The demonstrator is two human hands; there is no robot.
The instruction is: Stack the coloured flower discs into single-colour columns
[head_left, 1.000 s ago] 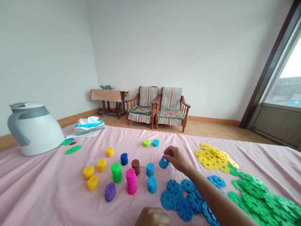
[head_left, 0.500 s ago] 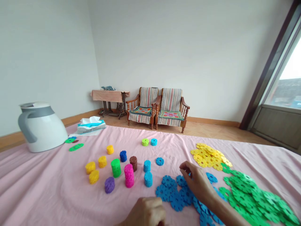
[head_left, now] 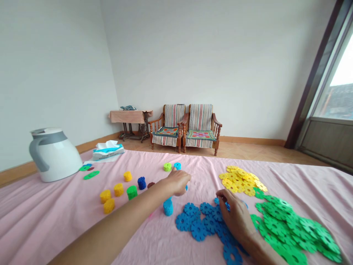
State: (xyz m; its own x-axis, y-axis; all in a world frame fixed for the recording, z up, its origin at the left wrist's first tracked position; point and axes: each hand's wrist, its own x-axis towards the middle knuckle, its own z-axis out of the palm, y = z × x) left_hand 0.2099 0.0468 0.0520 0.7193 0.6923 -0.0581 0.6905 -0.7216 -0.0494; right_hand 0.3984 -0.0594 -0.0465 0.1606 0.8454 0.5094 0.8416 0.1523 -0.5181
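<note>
My left hand [head_left: 178,182] reaches forward across the cloth with its fingers curled together. Beneath it a light blue flower-shaped disc [head_left: 186,187] shows only at its edge; whether the fingertips grip anything is hidden. Just beyond stand a short light blue stack [head_left: 177,166] and a lime green stack [head_left: 167,167]. My right hand [head_left: 234,213] hovers low over the pile of blue discs [head_left: 199,230], fingers bent, with a gap between thumb and index finger. My left forearm partly covers the green stack [head_left: 132,192], the brown stack [head_left: 150,185] and a light blue stack [head_left: 168,207].
Yellow stacks [head_left: 109,206] and a dark blue stack [head_left: 141,183] stand on the left. Yellow discs [head_left: 239,179] and green discs [head_left: 289,224] lie in piles on the right. A white jug [head_left: 59,158] and a tissue pack [head_left: 108,151] are at the far left of the pink cloth [head_left: 55,221].
My left hand has moved from the near edge forward to the lone light blue disc, now mostly covered. My right hand stays near the blue pile. The view has shifted slightly.
</note>
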